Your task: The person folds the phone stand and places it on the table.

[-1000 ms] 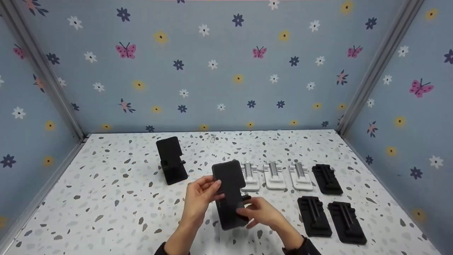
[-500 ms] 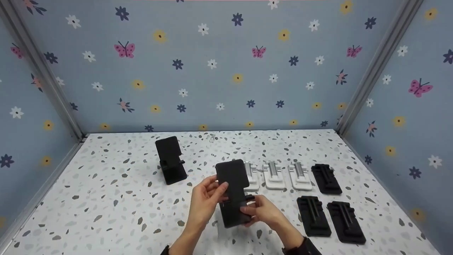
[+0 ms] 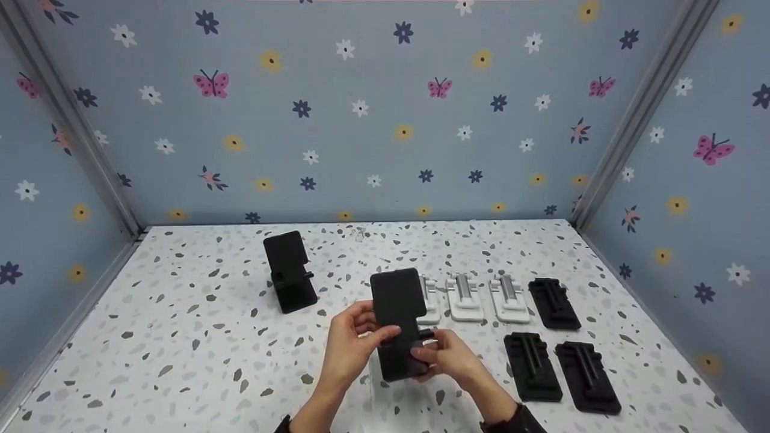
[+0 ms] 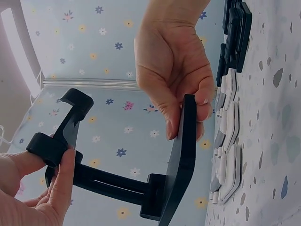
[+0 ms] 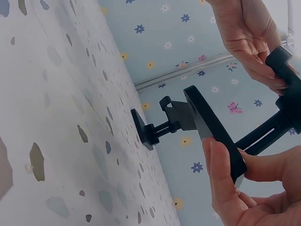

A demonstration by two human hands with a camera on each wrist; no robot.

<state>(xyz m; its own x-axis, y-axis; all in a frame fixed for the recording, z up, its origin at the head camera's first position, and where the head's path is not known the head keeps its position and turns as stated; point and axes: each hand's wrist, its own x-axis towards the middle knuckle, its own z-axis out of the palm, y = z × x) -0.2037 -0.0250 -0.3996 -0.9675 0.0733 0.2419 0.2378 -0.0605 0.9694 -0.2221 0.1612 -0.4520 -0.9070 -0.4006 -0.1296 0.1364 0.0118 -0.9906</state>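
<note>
Both hands hold a black phone stand (image 3: 397, 297), unfolded, above the front middle of the table. My left hand (image 3: 352, 343) grips it by the upper plate, thumb across the front near the hooked supports; in the left wrist view these hooks (image 4: 77, 101) stick out by the fingers. My right hand (image 3: 451, 358) pinches the edge of the base plate (image 4: 181, 160) between thumb and fingers. A slotted arm (image 4: 113, 183) joins the base to the upper part. Another unfolded black phone stand (image 3: 289, 270) stands upright on the table to the left.
Three folded white phone stands (image 3: 464, 299) lie in a row behind and right of the hands, the leftmost partly hidden. Three folded black phone stands (image 3: 533, 367) lie at the right. Patterned blue panels (image 3: 361, 144) enclose the speckled table (image 3: 198, 361) at the back and sides.
The held phone stand and left hand have shifted slightly right and away from me. The left thumb has slid lower across the stand; the right hand keeps its pinch on the base.
</note>
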